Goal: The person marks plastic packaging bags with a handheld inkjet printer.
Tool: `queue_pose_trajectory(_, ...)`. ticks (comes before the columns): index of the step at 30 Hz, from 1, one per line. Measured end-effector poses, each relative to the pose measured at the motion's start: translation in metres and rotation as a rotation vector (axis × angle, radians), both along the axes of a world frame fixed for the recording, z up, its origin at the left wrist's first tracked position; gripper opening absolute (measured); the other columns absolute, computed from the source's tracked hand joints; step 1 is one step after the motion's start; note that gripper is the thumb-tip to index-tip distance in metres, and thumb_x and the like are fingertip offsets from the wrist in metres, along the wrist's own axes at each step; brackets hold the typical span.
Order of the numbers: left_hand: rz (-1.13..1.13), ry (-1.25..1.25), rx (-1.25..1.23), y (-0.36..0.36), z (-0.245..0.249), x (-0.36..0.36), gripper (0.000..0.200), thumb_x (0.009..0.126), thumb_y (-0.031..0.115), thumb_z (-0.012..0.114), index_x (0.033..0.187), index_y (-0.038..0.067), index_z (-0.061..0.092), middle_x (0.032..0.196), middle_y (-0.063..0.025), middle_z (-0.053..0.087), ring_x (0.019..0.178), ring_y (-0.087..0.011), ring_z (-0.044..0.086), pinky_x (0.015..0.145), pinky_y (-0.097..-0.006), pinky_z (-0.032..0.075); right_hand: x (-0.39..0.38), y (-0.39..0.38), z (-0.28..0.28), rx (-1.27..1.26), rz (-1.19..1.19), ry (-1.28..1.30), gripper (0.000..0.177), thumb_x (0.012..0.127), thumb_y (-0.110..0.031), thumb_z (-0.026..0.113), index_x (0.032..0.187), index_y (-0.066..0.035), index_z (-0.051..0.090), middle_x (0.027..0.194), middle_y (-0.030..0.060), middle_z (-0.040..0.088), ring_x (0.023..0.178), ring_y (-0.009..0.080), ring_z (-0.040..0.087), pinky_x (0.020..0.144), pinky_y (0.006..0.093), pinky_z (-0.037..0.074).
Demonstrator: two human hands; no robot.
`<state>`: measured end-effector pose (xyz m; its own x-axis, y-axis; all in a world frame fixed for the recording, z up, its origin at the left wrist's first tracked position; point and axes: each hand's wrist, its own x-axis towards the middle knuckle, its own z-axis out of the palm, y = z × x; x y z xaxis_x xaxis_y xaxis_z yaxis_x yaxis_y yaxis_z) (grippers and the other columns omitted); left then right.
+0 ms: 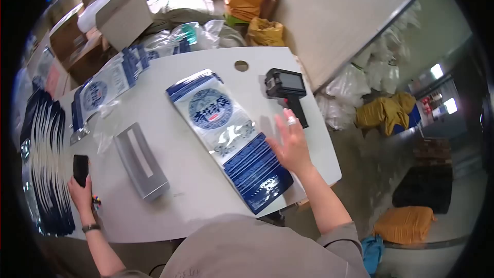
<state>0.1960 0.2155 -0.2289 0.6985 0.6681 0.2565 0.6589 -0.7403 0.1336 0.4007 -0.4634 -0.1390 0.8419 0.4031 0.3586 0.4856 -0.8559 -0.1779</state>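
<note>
At the left of the head view, my left hand (81, 195) is closed round a black phone (81, 169), low over the table beside a stack of bags. My right hand (293, 146) is open with fingers spread, at the right edge of a fanned pile of blue-and-white printed plastic bags (211, 110). Its fingertips point toward a black handheld device with a screen (286, 83), perhaps an inkjet coder, lying on its side. Between my hands stands a grey metal box frame (140, 162) with a long slot in its top.
The white table (190, 195) has a round hole near its far edge. A tall stack of bags (46, 170) fills its left end, with more printed bags (100, 92) behind. Cartons (123, 13) and orange sacks (246, 0) crowd the far side; a wrapped orange bundle (405, 225) lies on the floor.
</note>
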Motion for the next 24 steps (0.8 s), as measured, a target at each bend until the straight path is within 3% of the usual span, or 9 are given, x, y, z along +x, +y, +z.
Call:
queue_pose_trajectory(6, 0.033, 0.085, 0.015, -0.04, 0.022, 0.008, 0.06, 0.091, 0.045, 0.066, 0.129, -0.001, 0.055, 0.115, -0.0212, 0.059, 0.108, -0.0413, 0.059, 0.09, -0.0484, 0.049, 0.073, -0.064, -0.042, 0.15, -0.47, 0.106, 0.07, 0.088, -0.046, 0.07, 0.134, 0.004, 0.052, 0.136, 0.0299, 0.052, 0.126, 0.0449, 0.052, 0.105, 0.0446, 0.044)
queue_pose_trajectory(9, 0.031, 0.097, 0.007, -0.039, 0.023, 0.009, 0.058, 0.091, 0.046, 0.066, 0.125, 0.001, 0.058, 0.112, -0.0204, 0.06, 0.104, -0.0408, 0.061, 0.085, -0.0491, 0.05, 0.105, -0.053, -0.024, 0.225, -0.532, 0.435, 0.07, 0.079, -0.046, 0.077, 0.124, 0.003, 0.057, 0.131, 0.0289, 0.057, 0.121, 0.0414, 0.057, 0.101, 0.045, 0.048)
queue_pose_trajectory(10, 0.119, 0.179, -0.092, -0.053, 0.039, 0.015, 0.065, 0.088, 0.044, 0.07, 0.134, 0.0, 0.053, 0.124, -0.0224, 0.058, 0.115, -0.0414, 0.058, 0.095, -0.0477, 0.048, 0.113, -0.048, -0.022, 0.231, -0.567, 0.407, 0.066, 0.072, -0.043, 0.082, 0.116, 0.002, 0.061, 0.12, 0.0247, 0.065, 0.112, 0.0366, 0.064, 0.095, 0.0444, 0.052)
queue_pose_trajectory(14, -0.028, 0.093, 0.11, -0.043, 0.017, 0.015, 0.09, 0.083, 0.032, 0.078, 0.152, -0.003, 0.032, 0.148, -0.0263, 0.044, 0.137, -0.0426, 0.042, 0.115, -0.0452, 0.035, 0.131, -0.057, -0.019, 0.236, -0.512, 0.538, 0.059, 0.063, -0.038, 0.088, 0.105, 0.0, 0.07, 0.105, 0.019, 0.072, 0.098, 0.0339, 0.07, 0.084, 0.0417, 0.055)
queue_pose_trajectory(16, -0.291, -0.178, 0.093, -0.121, 0.053, 0.042, 0.071, 0.089, 0.026, 0.073, 0.146, -0.003, 0.042, 0.142, -0.0251, 0.048, 0.129, -0.0399, 0.049, 0.108, -0.0439, 0.041, 0.134, -0.066, -0.019, 0.468, -0.403, 0.665, 0.053, 0.065, -0.034, 0.09, 0.106, -0.004, 0.073, 0.097, 0.0118, 0.073, 0.09, 0.0263, 0.07, 0.08, 0.0386, 0.055)
queue_pose_trajectory(18, -0.459, -0.29, -0.886, -0.207, 0.065, 0.064, 0.046, 0.094, 0.021, 0.069, 0.132, -0.002, 0.053, 0.118, -0.0104, 0.061, 0.104, -0.0164, 0.059, 0.086, -0.0317, 0.05, 0.133, -0.067, -0.007, 0.755, -0.341, 0.953, 0.039, 0.073, -0.026, 0.088, 0.105, -0.01, 0.073, 0.089, 0.0046, 0.071, 0.079, 0.0172, 0.067, 0.072, 0.0361, 0.055)
queue_pose_trajectory(19, -0.554, -0.329, -1.158, -0.265, 0.076, 0.07, 0.04, 0.098, 0.022, 0.066, 0.128, -0.002, 0.055, 0.112, -0.0057, 0.063, 0.101, -0.0123, 0.058, 0.082, -0.0306, 0.05, 0.141, -0.075, -0.017, 0.933, -0.256, 1.164, 0.036, 0.077, -0.023, 0.086, 0.107, -0.01, 0.07, 0.088, 0.0065, 0.071, 0.073, 0.0164, 0.068, 0.067, 0.0335, 0.055)
queue_pose_trajectory(21, -0.587, -0.136, -1.629, -0.336, 0.051, 0.074, 0.059, 0.097, 0.019, 0.067, 0.145, -0.004, 0.041, 0.14, -0.0152, 0.053, 0.131, -0.0236, 0.051, 0.109, -0.036, 0.043, 0.143, -0.078, -0.023, 1.114, -0.213, 1.316, 0.034, 0.08, -0.02, 0.084, 0.109, -0.011, 0.068, 0.084, 0.0068, 0.071, 0.069, 0.0173, 0.069, 0.066, 0.0313, 0.057)
queue_pose_trajectory(24, -0.489, -0.202, -1.685, -0.404, 0.045, 0.097, 0.068, 0.097, 0.014, 0.066, 0.149, -0.009, 0.029, 0.149, -0.0197, 0.044, 0.142, -0.0273, 0.04, 0.119, -0.0388, 0.031, 0.136, -0.063, -0.048, 1.407, -0.16, 1.312, 0.035, 0.086, -0.018, 0.079, 0.114, -0.006, 0.063, 0.093, 0.0122, 0.071, 0.079, 0.0201, 0.071, 0.07, 0.031, 0.06)
